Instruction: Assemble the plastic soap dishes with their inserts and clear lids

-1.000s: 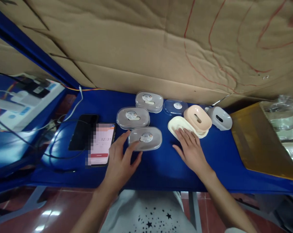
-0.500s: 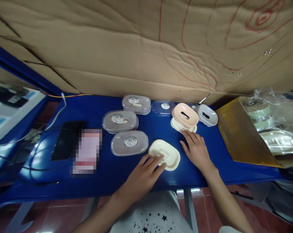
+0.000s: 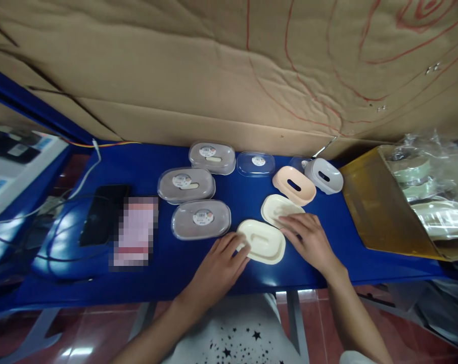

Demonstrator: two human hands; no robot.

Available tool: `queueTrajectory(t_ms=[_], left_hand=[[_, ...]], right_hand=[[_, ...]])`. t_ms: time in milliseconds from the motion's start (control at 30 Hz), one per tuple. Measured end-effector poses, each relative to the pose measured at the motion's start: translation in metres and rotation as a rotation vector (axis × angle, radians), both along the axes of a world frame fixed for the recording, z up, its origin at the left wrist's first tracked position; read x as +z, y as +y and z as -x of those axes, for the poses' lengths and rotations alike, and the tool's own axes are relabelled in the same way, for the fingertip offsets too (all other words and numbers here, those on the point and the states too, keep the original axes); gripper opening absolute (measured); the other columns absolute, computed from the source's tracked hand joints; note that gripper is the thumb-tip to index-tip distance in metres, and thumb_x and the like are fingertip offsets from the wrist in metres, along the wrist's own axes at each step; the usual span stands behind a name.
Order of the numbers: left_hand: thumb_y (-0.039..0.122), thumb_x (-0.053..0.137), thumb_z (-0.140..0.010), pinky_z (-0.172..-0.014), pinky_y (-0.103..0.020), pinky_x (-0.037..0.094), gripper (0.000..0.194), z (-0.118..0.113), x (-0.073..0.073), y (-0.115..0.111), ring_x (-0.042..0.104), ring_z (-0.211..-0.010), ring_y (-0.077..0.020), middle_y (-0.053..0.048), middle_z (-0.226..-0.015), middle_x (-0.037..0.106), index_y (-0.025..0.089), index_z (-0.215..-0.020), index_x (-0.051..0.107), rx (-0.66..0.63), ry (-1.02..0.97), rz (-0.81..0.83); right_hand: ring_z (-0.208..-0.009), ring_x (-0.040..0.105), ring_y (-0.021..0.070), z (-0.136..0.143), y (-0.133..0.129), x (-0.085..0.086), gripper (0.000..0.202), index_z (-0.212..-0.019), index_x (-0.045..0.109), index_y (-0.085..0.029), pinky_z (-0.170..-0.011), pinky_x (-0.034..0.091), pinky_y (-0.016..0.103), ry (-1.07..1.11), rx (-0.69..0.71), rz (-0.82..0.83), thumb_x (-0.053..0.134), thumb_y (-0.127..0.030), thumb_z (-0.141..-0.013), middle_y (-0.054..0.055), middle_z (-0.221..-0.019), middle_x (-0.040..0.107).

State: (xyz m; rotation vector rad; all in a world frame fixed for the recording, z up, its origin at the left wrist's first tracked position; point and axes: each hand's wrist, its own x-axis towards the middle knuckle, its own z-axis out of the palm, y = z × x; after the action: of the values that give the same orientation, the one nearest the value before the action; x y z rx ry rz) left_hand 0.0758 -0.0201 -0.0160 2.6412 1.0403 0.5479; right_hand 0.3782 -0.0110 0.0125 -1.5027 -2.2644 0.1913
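Observation:
Two shallow cream oval trays lie close together at the table's middle. My left hand (image 3: 223,258) has its thumb and fingers closed at the left end of the nearer cream tray (image 3: 269,243), which has a raised shape in its centre. My right hand (image 3: 308,237) grips the right edge of the farther cream tray (image 3: 276,206), partly covering it. Just beyond lies a peach oval dish (image 3: 303,189) with a dark slot. A grey slotted dish (image 3: 333,181) is behind it to the right.
Several clear-lidded grey boxes, including the nearest box (image 3: 214,227), stand left of my hands. Behind is a clear lid (image 3: 247,164). An open carton (image 3: 360,212) with bagged green pieces stands at the right. A dark phone (image 3: 96,222) and cables lie left, before a cardboard wall (image 3: 156,76).
The farther cream tray has come out from under the peach dish, toward me and left, with my right hand. My left hand has shifted to the nearer tray's left end.

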Motion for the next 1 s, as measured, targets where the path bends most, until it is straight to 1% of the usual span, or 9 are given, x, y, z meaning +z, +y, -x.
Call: queueTrajectory(t_ms=[67,167,267,367,467,567,667,833,1000], left_hand=[[0.022,0.057,-0.11,-0.099,-0.049,0.061,0.015,0.002,0.004,-0.001,0.065,-0.124,-0.0321,-0.013,-0.13,0.07,0.016,-0.118,0.069,-0.014,0.016,-0.014],[0.025,0.06,-0.109,-0.092,-0.048,0.062,0.012,0.007,0.006,-0.005,0.066,-0.118,-0.032,-0.012,-0.125,0.071,0.017,-0.113,0.068,-0.02,0.03,-0.013],[0.028,0.059,-0.11,-0.093,-0.049,0.063,0.018,0.012,0.003,-0.009,0.067,-0.117,-0.0319,-0.012,-0.123,0.072,0.018,-0.123,0.067,-0.005,0.012,0.005],[0.032,0.056,-0.112,-0.094,-0.048,0.065,0.038,0.016,0.0,-0.013,0.068,-0.116,-0.03,-0.015,-0.131,0.069,0.018,-0.148,0.057,0.034,-0.037,0.016],[0.034,0.06,-0.111,-0.096,-0.045,0.067,0.049,0.019,-0.001,-0.016,0.068,-0.123,-0.0296,-0.02,-0.153,0.055,0.021,-0.157,0.049,0.098,-0.116,-0.001],[0.031,0.066,-0.108,-0.104,-0.049,0.065,0.054,0.02,0.001,-0.015,0.059,-0.143,-0.0354,-0.024,-0.166,0.039,0.021,-0.157,0.048,0.123,-0.19,-0.011],[0.03,0.063,-0.109,-0.11,-0.054,0.063,0.051,0.019,0.002,-0.012,0.048,-0.154,-0.0384,-0.024,-0.17,0.035,0.021,-0.157,0.048,0.057,-0.17,0.015],[0.024,0.057,-0.111,-0.117,-0.055,0.058,0.037,0.021,0.003,-0.007,0.045,-0.157,-0.0365,-0.022,-0.171,0.039,0.019,-0.148,0.056,-0.046,-0.096,0.066],[0.024,0.063,-0.109,-0.117,-0.051,0.059,0.032,0.027,0.002,-0.009,0.05,-0.155,-0.035,-0.022,-0.168,0.044,0.017,-0.14,0.059,-0.036,-0.131,0.054]], right_hand=[[-0.127,0.068,0.0282,-0.02,0.011,0.003,0.033,-0.142,0.065,-0.024,-0.104,0.05,0.044,-0.023,-0.091,-0.089,0.056,-0.03,-0.111,0.011,-0.136,0.075],[-0.137,0.063,0.0348,-0.062,0.04,0.002,0.043,-0.15,0.061,-0.018,-0.11,0.049,0.052,-0.144,-0.354,-0.203,0.056,-0.032,-0.109,0.018,-0.148,0.068],[-0.119,0.073,0.0361,-0.09,0.064,-0.003,0.036,-0.135,0.072,-0.015,-0.105,0.051,0.054,-0.291,-0.478,-0.171,0.056,-0.033,-0.108,0.018,-0.13,0.078],[-0.099,0.076,0.0304,-0.08,0.057,0.0,0.028,-0.12,0.078,-0.016,-0.097,0.052,0.048,-0.274,-0.518,-0.286,0.058,-0.032,-0.108,0.015,-0.11,0.083],[-0.101,0.074,0.0267,-0.033,0.016,0.012,0.027,-0.131,0.073,-0.019,-0.095,0.05,0.043,-0.166,-0.389,-0.394,0.066,-0.024,-0.105,0.012,-0.116,0.081],[-0.1,0.074,0.0216,0.022,-0.032,0.021,0.039,-0.137,0.07,-0.026,-0.096,0.048,0.041,-0.061,-0.051,-0.288,0.067,-0.009,-0.102,0.006,-0.113,0.081],[-0.102,0.074,0.021,0.057,-0.062,0.017,0.047,-0.147,0.065,-0.025,-0.095,0.047,0.041,-0.036,0.104,-0.161,0.059,-0.005,-0.104,0.004,-0.112,0.082],[-0.104,0.076,0.0235,0.068,-0.073,0.002,0.061,-0.163,0.049,-0.03,-0.099,0.054,0.045,-0.05,0.198,-0.014,0.05,-0.006,-0.107,0.002,-0.117,0.083],[-0.134,0.069,0.0261,0.069,-0.069,0.0,0.064,-0.165,0.044,-0.033,-0.111,0.056,0.05,-0.049,0.294,0.074,0.054,-0.008,-0.107,0.002,-0.143,0.074]])
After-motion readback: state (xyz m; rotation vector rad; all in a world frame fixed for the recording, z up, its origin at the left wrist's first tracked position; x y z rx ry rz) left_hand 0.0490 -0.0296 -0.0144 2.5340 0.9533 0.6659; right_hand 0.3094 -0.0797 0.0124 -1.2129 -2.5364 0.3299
